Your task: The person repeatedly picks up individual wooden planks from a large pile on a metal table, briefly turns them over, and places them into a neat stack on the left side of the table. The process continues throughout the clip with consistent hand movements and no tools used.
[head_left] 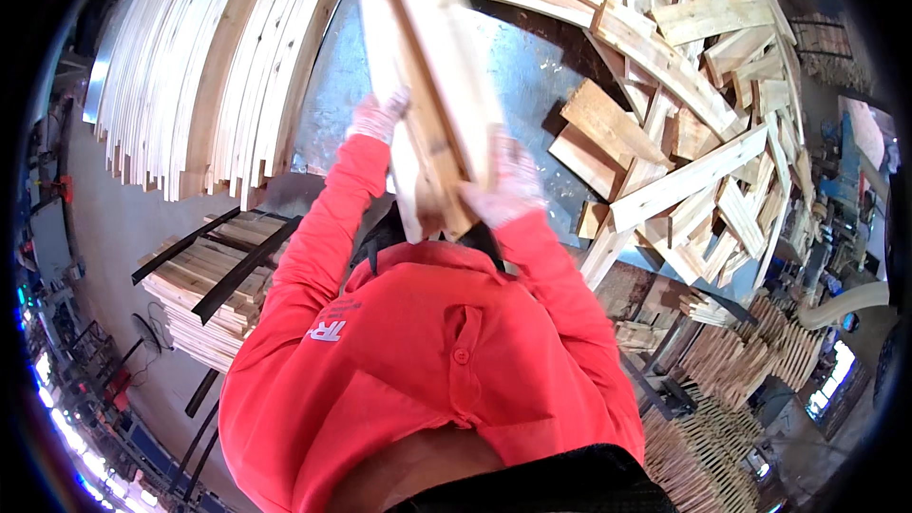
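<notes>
Several pale wooden boards (433, 104) are held up together in front of my chest, reaching away over a grey metal table (337, 76). My left hand (382, 114), in a whitish glove, grips their left side. On the right side my gloved right hand (505, 180) is closed around the boards nearer my body. The boards stand side by side with darker wood showing between the pale outer ones. Their edges and my right hand are slightly blurred, and some fingers are hidden.
A row of long boards (214, 47) lies at the far left of the table. A loose heap of short wood pieces (689, 152) covers its right side. Below left stands a stack of boards (214, 285) with black metal bars; more stacked wood (731, 351) is at the lower right.
</notes>
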Demonstrator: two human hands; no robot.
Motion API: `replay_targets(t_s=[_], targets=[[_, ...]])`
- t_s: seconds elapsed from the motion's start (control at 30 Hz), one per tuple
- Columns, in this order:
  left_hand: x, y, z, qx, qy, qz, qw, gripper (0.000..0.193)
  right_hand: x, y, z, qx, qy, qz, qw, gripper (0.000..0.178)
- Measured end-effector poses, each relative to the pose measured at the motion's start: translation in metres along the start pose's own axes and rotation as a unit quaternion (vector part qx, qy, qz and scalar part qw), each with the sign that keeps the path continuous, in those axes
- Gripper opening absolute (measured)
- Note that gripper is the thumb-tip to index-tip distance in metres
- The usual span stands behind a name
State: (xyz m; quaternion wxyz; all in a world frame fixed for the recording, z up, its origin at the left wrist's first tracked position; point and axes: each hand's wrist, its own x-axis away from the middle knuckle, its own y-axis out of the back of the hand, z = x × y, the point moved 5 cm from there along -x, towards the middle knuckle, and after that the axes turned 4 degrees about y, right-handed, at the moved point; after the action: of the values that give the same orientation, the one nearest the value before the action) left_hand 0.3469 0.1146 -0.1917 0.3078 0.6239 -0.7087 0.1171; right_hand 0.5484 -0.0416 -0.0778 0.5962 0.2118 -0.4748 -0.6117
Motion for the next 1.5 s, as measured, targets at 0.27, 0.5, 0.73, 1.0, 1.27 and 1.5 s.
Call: replay_targets(t_s=[0.27,0.5,0.73,1.0,1.27,1.5], targets=[[0.013,-0.058,0.002,0.069,0.113,0.020,0.991,0.066,-0.185,0.117,0.014,0.241,0.173,-0.137,0.945,0.079],[0.003,-0.061,-0.030,0.146,0.108,-0.065,0.981,0.060,-0.340,0.161,-0.047,0.338,0.087,0.078,0.934,0.096],[-0.034,-0.082,-0.035,0.373,0.073,0.010,0.925,0.065,-0.190,0.072,0.006,0.005,0.064,0.240,0.969,0.093],[-0.008,-0.095,-0.076,0.091,0.109,-0.086,0.986,0.079,-0.268,0.149,-0.037,0.415,0.078,-0.016,0.906,0.100],[0.004,0.017,-0.179,-0.132,-0.133,-0.130,0.974,0.067,-0.328,0.229,-0.037,0.038,0.083,-0.281,0.955,0.080],[0.022,0.016,-0.252,-0.441,-0.062,-0.132,0.886,0.067,-0.319,0.188,-0.044,-0.431,0.009,-0.135,0.892,0.046]])
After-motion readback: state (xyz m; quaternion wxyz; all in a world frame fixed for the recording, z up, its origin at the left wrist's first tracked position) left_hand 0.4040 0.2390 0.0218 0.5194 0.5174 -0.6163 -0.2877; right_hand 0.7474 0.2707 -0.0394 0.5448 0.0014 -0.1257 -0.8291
